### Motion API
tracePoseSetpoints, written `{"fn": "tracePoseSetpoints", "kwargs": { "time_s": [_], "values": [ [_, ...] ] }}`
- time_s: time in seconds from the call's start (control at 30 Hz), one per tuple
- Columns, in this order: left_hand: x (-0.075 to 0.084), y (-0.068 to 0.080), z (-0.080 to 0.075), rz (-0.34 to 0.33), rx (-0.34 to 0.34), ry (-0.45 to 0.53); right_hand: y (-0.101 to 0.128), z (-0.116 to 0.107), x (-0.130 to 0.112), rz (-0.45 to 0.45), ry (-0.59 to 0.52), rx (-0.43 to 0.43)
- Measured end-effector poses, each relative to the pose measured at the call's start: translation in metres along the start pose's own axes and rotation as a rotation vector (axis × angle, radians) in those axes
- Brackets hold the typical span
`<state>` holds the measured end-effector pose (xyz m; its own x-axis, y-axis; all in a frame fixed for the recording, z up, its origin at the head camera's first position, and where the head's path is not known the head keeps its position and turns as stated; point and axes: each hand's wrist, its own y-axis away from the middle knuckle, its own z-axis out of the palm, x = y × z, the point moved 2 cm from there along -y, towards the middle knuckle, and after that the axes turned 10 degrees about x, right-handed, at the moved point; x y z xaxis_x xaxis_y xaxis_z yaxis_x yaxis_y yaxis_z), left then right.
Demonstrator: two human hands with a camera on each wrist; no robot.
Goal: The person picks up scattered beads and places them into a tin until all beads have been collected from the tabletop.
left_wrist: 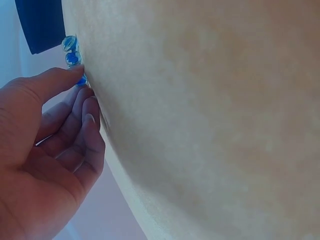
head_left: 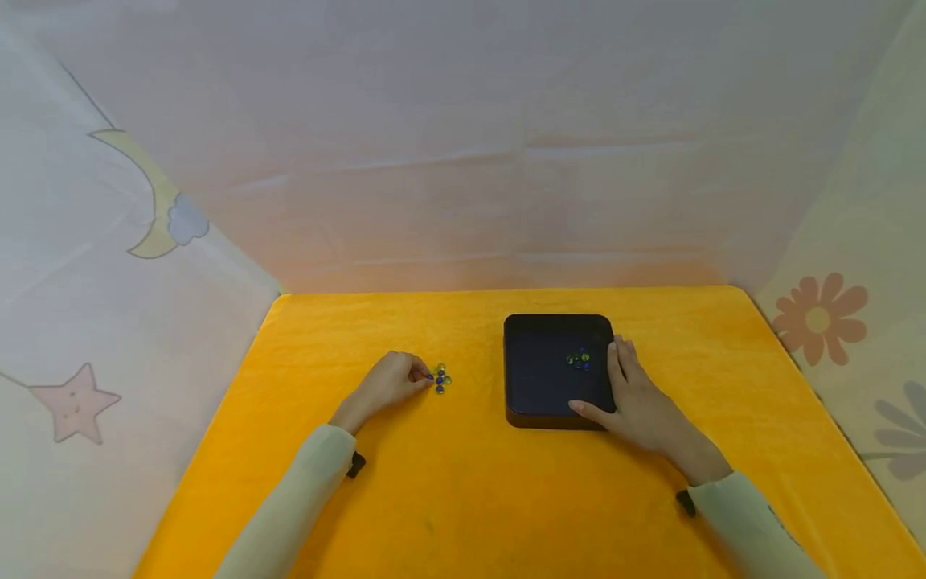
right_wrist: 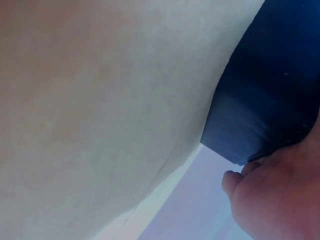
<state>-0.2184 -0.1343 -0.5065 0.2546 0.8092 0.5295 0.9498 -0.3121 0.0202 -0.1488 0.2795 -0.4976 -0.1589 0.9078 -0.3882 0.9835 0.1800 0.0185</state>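
Observation:
In the head view my left hand (head_left: pixel 391 379) pinches a small blue glass marble (head_left: pixel 430 376) between thumb and fingertips, at the left side of a small cluster of blue and yellow-green marbles (head_left: pixel 440 380) on the cloth. The left wrist view shows the thumb and fingers close together beside the blue marbles (left_wrist: pixel 73 58). My right hand (head_left: pixel 640 406) rests against the right side of a black square tray (head_left: pixel 531 420), its fingers straight along the outer wall and its thumb over the front right part. Several blue and yellow-green marbles (head_left: pixel 579 359) lie inside the tray, right of its middle.
A yellow cloth (head_left: pixel 463 490) covers the table. Pale printed sheets stand around it: a back sheet (head_left: pixel 463 161), a left one with a moon (head_left: pixel 155 197) and star (head_left: pixel 75 402), and a right one with a flower (head_left: pixel 817 320).

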Motion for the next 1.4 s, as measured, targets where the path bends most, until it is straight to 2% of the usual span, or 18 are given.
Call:
{"fn": "tracePoseSetpoints", "kwargs": {
  "time_s": [0.27, 0.63, 0.93, 1.4],
  "values": [
    [-0.001, -0.001, 0.0, 0.023, -0.019, -0.022, 0.0, 0.001, 0.0, -0.003, -0.004, 0.011],
    [-0.006, -0.001, 0.002, 0.044, -0.006, -0.032, 0.0, 0.002, 0.002, 0.001, -0.02, -0.001],
    [-0.005, 0.001, -0.002, 0.043, 0.013, 0.032, 0.001, 0.001, 0.002, -0.004, -0.026, 0.0],
    [0.008, 0.001, -0.009, 0.038, 0.048, 0.062, 0.0, 0.001, 0.002, -0.004, -0.023, -0.004]
  ]
}}
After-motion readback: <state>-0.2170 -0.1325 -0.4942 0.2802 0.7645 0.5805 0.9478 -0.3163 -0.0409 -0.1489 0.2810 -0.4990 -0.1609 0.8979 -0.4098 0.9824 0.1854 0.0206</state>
